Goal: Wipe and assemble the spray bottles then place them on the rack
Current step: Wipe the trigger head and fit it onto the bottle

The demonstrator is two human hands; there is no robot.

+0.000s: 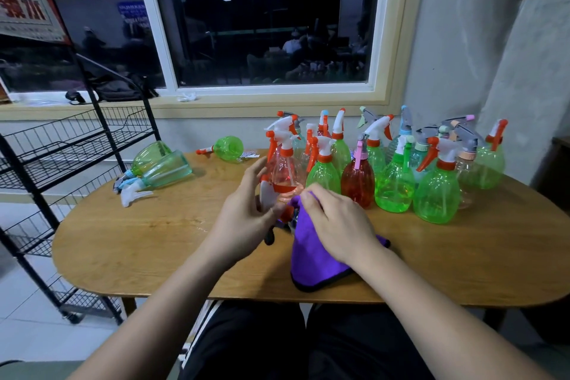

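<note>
My left hand (246,213) grips a white and orange spray head (267,194) just above the table. My right hand (336,222) pinches a purple cloth (314,259) and presses it against that spray head. The cloth drapes down onto the wooden table (138,244). Right behind my hands stands a clear pinkish bottle (285,171) with a white and orange trigger. Several assembled green, red and clear spray bottles (394,185) stand in a cluster at the table's back right. The black wire rack (71,145) stands to the left of the table.
Two green bottles (160,168) lie on their sides at the table's left, with a loose white spray head (134,194) beside them. Another green bottle (228,148) lies at the back edge. A window sill and wall run behind the table.
</note>
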